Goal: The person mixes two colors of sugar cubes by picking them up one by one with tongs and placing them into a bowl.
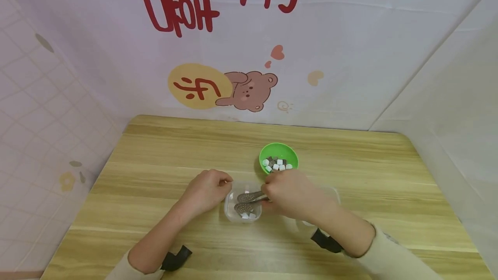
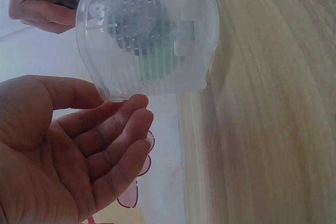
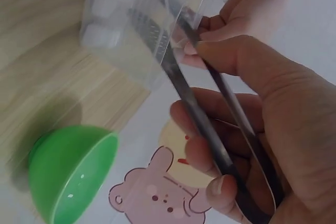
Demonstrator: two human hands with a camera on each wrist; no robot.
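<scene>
My left hand (image 1: 208, 189) pinches the rim of a clear plastic container (image 2: 197, 72) at its left corner, thumb and fingertips at the edge. Several white cubes (image 3: 102, 6) lie inside that container. In my right hand (image 1: 297, 195) is a pair of dark metal tongs (image 3: 191, 111), gripped with the thumb on one arm and fingers along the other. The perforated tong heads (image 1: 244, 207) are apart and down inside the container, close over the cubes. Just beyond the right hand stands a green bowl (image 1: 292, 152) with white and dark grey cubes (image 1: 276, 164).
A second clear container (image 1: 333, 193) stands to the right, partly hidden under my right forearm. The wooden table (image 1: 186, 141) ends at a white wall cloth (image 1: 342, 103) with a printed bear. More cloth (image 1: 43, 141) hangs at both sides.
</scene>
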